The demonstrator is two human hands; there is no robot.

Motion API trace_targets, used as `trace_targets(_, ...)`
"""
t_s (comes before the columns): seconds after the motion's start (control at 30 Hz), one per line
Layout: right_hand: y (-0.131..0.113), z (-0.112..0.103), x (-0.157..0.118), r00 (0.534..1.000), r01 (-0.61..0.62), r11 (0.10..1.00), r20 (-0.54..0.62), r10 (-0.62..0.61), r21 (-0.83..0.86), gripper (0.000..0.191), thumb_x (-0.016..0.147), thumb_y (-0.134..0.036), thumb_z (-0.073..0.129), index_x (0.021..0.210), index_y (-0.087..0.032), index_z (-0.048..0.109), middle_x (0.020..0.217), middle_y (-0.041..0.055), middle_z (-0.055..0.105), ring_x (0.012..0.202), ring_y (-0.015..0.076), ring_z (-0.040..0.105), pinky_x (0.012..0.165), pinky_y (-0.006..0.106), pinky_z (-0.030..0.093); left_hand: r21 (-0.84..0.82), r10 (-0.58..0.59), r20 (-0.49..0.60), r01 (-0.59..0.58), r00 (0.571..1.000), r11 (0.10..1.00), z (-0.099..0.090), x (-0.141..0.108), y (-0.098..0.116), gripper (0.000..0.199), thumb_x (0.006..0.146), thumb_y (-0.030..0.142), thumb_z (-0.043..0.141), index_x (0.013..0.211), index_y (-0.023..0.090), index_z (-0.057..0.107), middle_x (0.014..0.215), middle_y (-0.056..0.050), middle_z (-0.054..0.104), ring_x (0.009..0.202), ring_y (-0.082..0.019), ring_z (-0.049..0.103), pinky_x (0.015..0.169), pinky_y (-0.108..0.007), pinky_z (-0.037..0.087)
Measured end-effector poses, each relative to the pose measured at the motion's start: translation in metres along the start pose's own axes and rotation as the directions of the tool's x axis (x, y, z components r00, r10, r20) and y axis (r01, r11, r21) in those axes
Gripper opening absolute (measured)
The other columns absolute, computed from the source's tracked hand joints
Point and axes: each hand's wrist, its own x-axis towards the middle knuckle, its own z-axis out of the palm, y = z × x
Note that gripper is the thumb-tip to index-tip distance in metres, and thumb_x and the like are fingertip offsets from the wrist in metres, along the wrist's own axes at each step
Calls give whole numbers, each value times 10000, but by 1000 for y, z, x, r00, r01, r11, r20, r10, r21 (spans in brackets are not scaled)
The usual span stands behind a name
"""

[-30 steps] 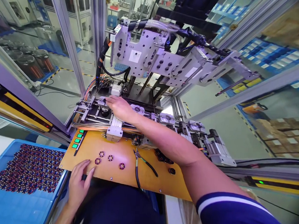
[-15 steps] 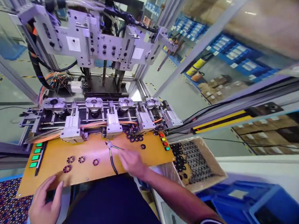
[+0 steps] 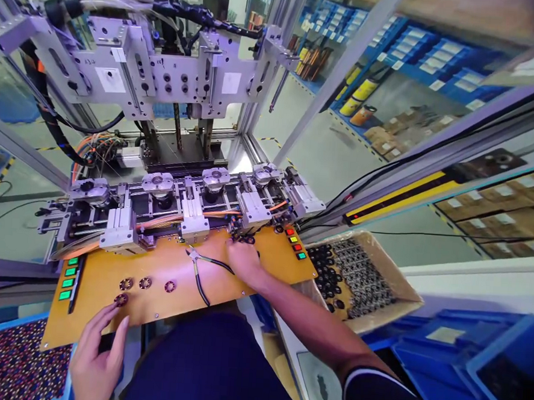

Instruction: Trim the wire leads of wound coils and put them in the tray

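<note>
My left hand [image 3: 99, 352] is at the board's front left edge, fingers apart, its fingertips beside a dark red ring [image 3: 121, 300]. Three more such rings, one of them a ring [image 3: 170, 286] nearer the middle, lie on the orange board [image 3: 154, 262]. My right hand [image 3: 244, 260] reaches over the board to a cluster of black round parts [image 3: 249, 239] below the metal fixtures; its fingertips are bent and partly hidden there. Between the hands lie pliers [image 3: 198, 268] with spread handles.
A machine with clamps [image 3: 196, 214] spans the board's back edge. Green buttons [image 3: 68, 282] are at left, coloured buttons [image 3: 297, 248] at right. A box of parts [image 3: 370, 285] stands right, blue bins [image 3: 448, 350] beyond. A tray of small rings [image 3: 17, 360] is lower left.
My right hand has moved from above the pliers' handle to the black parts at the back. My left hand has come closer to the nearest red ring. The view has shifted slightly.
</note>
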Motion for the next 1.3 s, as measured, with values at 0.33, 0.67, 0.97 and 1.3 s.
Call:
trace_targets(0.33, -18, -55, -48, 911, 395, 801, -305, -278, 450, 132, 930, -229, 582, 933, -180, 705, 996, 76, 683, 857, 154, 672, 694, 273, 561, -30, -55, -49, 54, 997, 998, 2, -2, -11, 275, 838, 296, 714, 1096, 210, 677, 1119, -104, 709, 1022, -276, 679, 1010, -491, 500)
trace_targets(0.67, -96, -165, 72, 590, 804, 522, -491, -642, 284, 113, 896, -172, 590, 818, -149, 668, 1055, 98, 677, 989, 184, 629, 917, 376, 496, -28, -274, -204, 275, 940, 961, 27, -9, -63, 351, 904, 368, 624, 1191, 166, 632, 1083, -124, 712, 924, -225, 694, 871, -397, 570)
trace_targets(0.97, -132, -146, 150, 561, 816, 578, -237, -793, -3, 121, 887, -107, 531, 859, -108, 649, 1057, 113, 625, 955, 206, 568, 869, 342, 445, -39, -318, -195, 316, 928, 948, 31, -16, -62, 376, 888, 363, 639, 1200, 154, 623, 1127, -140, 679, 961, -236, 675, 932, -423, 543)
trace_targets(1.3, -137, -146, 149, 602, 756, 612, -119, -789, -231, 183, 921, -90, 485, 872, -93, 662, 1051, 127, 622, 940, 221, 519, 829, 355, 423, 8, -275, -207, 283, 939, 959, 32, -8, -57, 350, 870, 320, 657, 1179, 160, 631, 1133, -129, 669, 971, -240, 664, 935, -437, 543)
